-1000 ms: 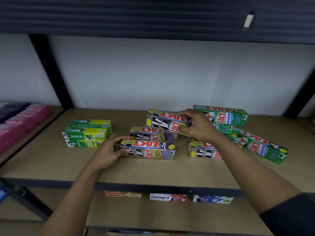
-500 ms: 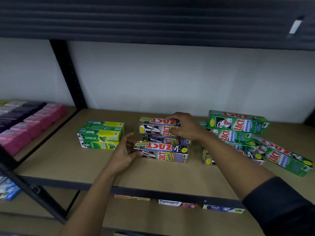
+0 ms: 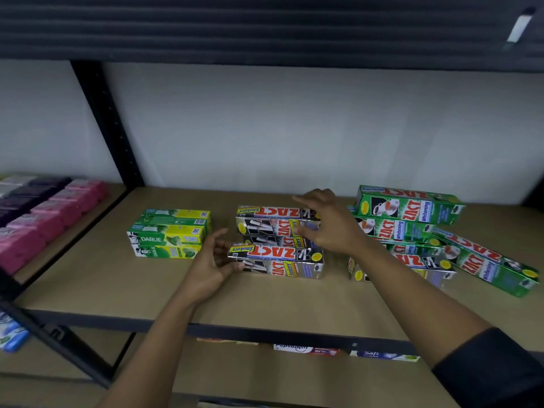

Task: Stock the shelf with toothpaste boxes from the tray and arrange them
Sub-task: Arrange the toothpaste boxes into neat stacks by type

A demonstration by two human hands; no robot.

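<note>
On the shelf (image 3: 117, 290) the Darlie boxes (image 3: 169, 234) stood tidy and the silver Zact boxes (image 3: 276, 257) were nearly stacked. The left hand (image 3: 212, 260), loosely open, touched the end of the front one; the right hand (image 3: 326, 225) (fingers spread, holding nothing) hovered at the top one. The green Zact boxes (image 3: 409, 207) lay untidy, waiting.

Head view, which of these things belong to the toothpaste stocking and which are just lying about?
Job: Zact Smokers boxes, Zact Whitening boxes, Darlie boxes, shelf, left hand, right hand.
Lying about: pink boxes at far left, lower-shelf boxes.
</note>
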